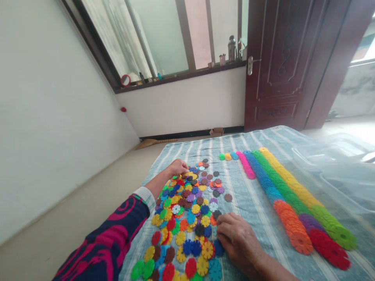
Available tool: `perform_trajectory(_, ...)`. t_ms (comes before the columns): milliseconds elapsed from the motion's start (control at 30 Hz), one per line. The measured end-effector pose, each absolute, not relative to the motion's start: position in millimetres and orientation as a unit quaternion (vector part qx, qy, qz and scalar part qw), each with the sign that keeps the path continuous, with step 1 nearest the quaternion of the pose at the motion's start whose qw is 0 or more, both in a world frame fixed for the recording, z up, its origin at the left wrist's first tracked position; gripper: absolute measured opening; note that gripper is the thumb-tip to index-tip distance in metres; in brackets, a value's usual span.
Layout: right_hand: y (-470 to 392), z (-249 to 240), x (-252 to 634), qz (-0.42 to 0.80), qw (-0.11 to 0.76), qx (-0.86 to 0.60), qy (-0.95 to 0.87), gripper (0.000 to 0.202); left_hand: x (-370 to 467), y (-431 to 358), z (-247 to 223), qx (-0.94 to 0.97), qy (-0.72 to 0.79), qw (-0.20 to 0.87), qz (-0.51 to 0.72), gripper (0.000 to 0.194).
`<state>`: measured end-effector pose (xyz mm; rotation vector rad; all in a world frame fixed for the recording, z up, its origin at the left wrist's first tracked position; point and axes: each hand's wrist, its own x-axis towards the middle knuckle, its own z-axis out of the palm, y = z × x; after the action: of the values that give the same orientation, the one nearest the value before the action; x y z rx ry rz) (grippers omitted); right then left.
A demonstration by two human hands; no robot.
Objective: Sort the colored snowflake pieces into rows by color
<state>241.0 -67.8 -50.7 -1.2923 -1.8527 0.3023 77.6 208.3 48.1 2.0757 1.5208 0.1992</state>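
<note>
A loose pile of notched, flower-shaped plastic discs [190,198] in many colours spreads over the striped cloth [252,207]. My left hand [178,167] reaches the pile's far left edge, its fingers drawn together and pointing down beside yellow and blue discs; whatever is in the fingertips is hidden. At the pile's near right side rests my right hand [238,240], its fingers curled next to a dark blue disc [218,248]. What lies under those fingers cannot be seen. To the right, overlapping discs form long rows by colour, among them yellow [293,177], orange [291,226] and red [329,249].
A short pink row [245,166] and a few single discs [227,156] lie at the far side. Clear plastic containers [342,168] stand at the right. Beyond the cloth are a brown door [281,50] and a window sill with small items.
</note>
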Motion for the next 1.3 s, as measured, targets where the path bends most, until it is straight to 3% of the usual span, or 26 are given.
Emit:
perform_trajectory(667,-68,-50,241,0.119,0.415,-0.518,-0.739,0.018,45,229,55,0.737,0.639,0.201,0.096,0.02)
perform_trajectory(1100,-64,-50,241,0.083,0.441,-0.502,-0.739,0.015,207,229,22,0.849,0.481,0.16,0.148,0.031)
perform_trajectory(1300,-57,-58,239,0.055,0.456,-0.496,-0.737,0.014,244,232,11,0.87,0.447,0.129,0.161,0.031)
